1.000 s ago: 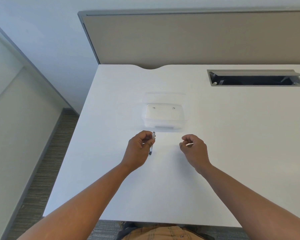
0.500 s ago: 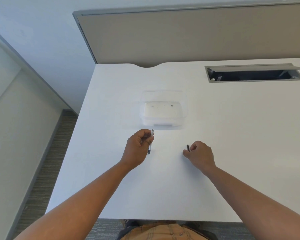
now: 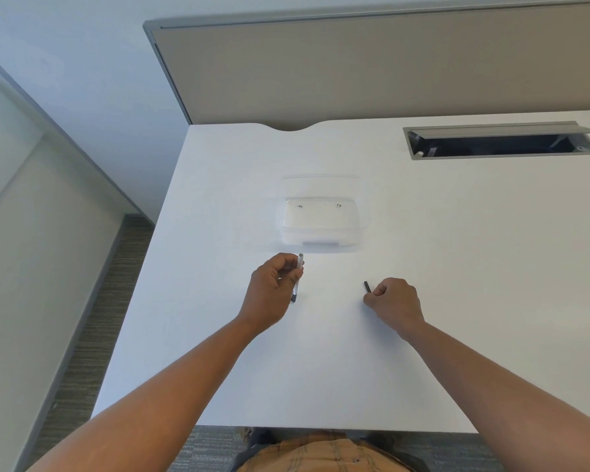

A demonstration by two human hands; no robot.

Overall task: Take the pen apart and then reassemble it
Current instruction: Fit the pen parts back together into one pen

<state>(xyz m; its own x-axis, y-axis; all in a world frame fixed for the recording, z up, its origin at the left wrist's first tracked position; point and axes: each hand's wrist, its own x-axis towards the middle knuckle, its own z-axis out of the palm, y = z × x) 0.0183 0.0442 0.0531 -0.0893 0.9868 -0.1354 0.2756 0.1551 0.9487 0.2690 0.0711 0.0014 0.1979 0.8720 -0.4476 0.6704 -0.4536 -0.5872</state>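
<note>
White desk [image 3: 457, 267], clear plastic box [image 3: 321, 223] lying open mid-desk, grey cable hatch [image 3: 501, 142] far right, beige partition panel [image 3: 389, 69] behind

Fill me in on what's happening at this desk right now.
A person is taking a pen apart over a white desk. The left hand holds the pen barrel roughly upright. The right hand rests on the desk, closed around a small dark pen part. A clear plastic box sits open just beyond the hands.
</note>
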